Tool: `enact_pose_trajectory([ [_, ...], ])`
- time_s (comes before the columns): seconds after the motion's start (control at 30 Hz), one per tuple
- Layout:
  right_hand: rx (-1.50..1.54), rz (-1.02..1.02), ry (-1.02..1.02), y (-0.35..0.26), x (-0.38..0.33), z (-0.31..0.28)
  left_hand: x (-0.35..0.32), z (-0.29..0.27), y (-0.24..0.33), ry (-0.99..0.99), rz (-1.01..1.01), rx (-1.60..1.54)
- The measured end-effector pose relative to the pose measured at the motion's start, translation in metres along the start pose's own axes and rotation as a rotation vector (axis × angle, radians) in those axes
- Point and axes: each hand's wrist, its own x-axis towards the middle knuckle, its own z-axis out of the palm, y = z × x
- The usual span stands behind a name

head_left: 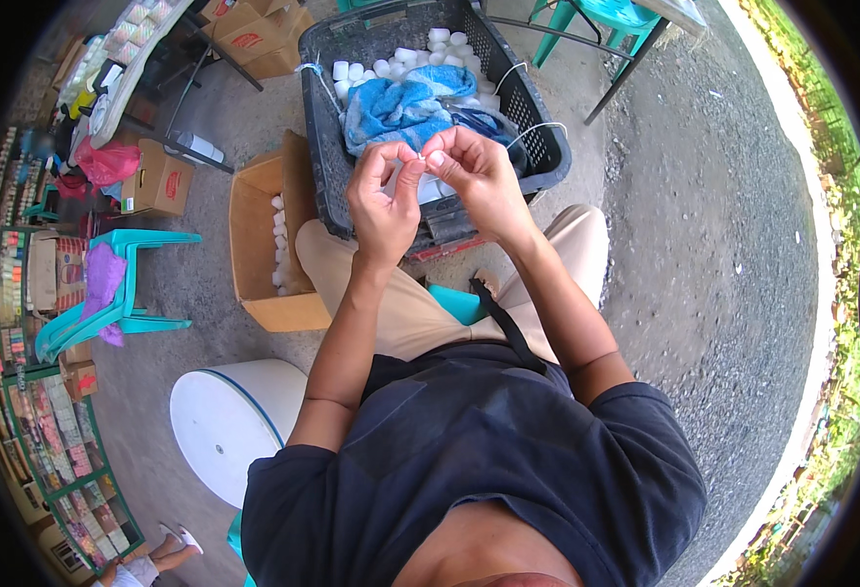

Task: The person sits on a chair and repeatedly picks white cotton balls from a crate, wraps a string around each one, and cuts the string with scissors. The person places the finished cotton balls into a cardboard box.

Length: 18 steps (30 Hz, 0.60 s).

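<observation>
Over the near end of a black plastic crate (555,166), my left hand (386,210) and my right hand (484,181) meet fingertip to fingertip. Thumb and forefinger of each are pinched at a tiny white piece (422,157), too small to make out its kind. Beneath and beyond the hands, a blue and grey patterned towel (400,106) lies crumpled in the crate. Many small white cylindrical containers (405,56) are heaped behind it. Something pale and flat (432,188) shows partly below my fingers, mostly hidden.
Left of my knee stands an open cardboard box (254,225) with white containers (279,245) inside. A white round drum (220,430), a teal plastic chair (122,284) with a purple cloth (104,279), and shelves (58,440) fill the left side. Rough pavement (713,245) stretches on the right.
</observation>
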Motion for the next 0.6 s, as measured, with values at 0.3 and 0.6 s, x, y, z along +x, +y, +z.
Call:
enact_pose_trajectory([
  [0.3, 0.143, -0.062, -0.065, -0.006, 0.003, -0.006, 0.002, -0.001, 0.010, -0.122, -0.432, -0.637],
  [0.6, -0.025, -0.160, -0.037, -0.003, 0.001, 0.000, 0.002, -0.005, -0.009, -0.144, -0.309, -0.403],
])
